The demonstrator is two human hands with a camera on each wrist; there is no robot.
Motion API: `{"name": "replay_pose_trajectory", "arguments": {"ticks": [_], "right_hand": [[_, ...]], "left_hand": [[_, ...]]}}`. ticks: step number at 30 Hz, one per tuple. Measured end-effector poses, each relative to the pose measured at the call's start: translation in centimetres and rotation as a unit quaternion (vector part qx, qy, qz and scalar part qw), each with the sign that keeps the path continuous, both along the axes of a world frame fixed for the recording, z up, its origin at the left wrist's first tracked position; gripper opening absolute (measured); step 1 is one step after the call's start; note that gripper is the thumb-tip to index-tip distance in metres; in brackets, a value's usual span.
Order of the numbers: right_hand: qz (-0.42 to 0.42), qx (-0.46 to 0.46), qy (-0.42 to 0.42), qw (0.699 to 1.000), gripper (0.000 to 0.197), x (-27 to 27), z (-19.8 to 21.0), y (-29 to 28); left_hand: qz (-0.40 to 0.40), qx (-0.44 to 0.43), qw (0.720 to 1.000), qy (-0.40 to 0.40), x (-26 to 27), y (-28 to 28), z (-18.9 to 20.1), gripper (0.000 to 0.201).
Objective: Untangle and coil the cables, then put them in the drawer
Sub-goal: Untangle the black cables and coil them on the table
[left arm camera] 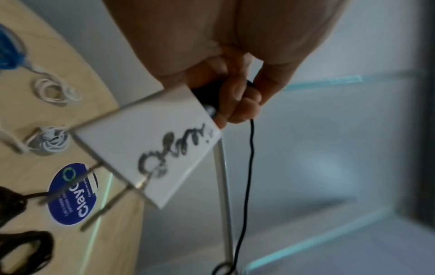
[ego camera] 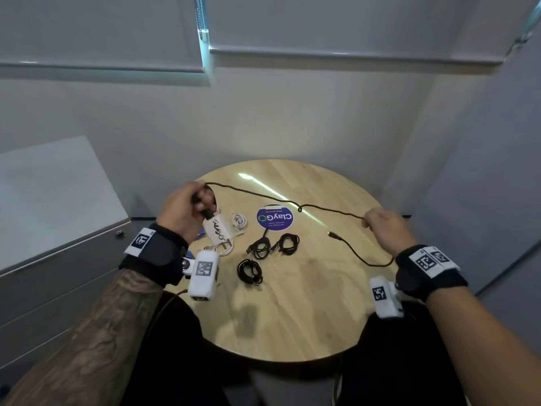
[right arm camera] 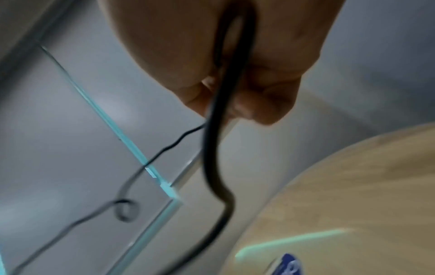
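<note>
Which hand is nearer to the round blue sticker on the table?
Left. The left hand is just beside the blue sticker; the right hand is farther away.

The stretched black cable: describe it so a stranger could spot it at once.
Find the round wooden table. Above it, the black cable spans from the left hand to the right hand. Unlike the coiled black bundles lying below, it is uncoiled, with one small loop mid-span.
</note>
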State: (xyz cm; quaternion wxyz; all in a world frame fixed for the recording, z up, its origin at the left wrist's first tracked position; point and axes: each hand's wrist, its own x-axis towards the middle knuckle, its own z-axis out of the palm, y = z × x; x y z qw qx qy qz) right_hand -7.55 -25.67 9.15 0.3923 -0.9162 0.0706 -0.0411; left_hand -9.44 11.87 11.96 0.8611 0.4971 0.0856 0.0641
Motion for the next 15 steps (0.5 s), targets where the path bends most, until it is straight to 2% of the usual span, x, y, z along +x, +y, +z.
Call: {"name": "replay_pose_trajectory", "arguments": {"ticks": [3, 5, 9, 10, 12, 15], "right_hand": [[0.055, -0.082, 0.061, 0.993, 0.026, 0.1, -1.3, 0.4], [0.082, -0.131, 0.084, 0.984, 0.024, 0.0, -1.5, 0.8], [0.185, -0.199, 0.126, 0.954, 0.015, -1.0, -1.4, 2.6], [0.227, -0.191, 0.125, 0.947, 0.028, -1.5, -1.6, 3.2], [0.301, -0.107, 0.105, 0.942, 0.059, -2.7, -1.7, 5.1], [0.339, 0.114, 0.078, 0.931, 0.074, -4.6, -1.8, 7.8]], "left_hand": [[-0.013, -0.017, 1.0, 0.001, 0.3, -0.6, 0.2, 0.034], [-0.043, 0.001, 0.999, -0.008, 0.4, -1.7, 0.8, 0.034], [-0.151, 0.056, 0.987, -0.023, 0.0, -5.3, 1.9, 0.034], [-0.183, 0.075, 0.98, -0.026, -0.3, -6.5, 2.1, 0.034], [-0.24, 0.099, 0.965, -0.032, -0.7, -8.7, 2.5, 0.034], [-0.275, 0.087, 0.957, -0.041, -1.1, -10.9, 3.3, 0.033]]}}
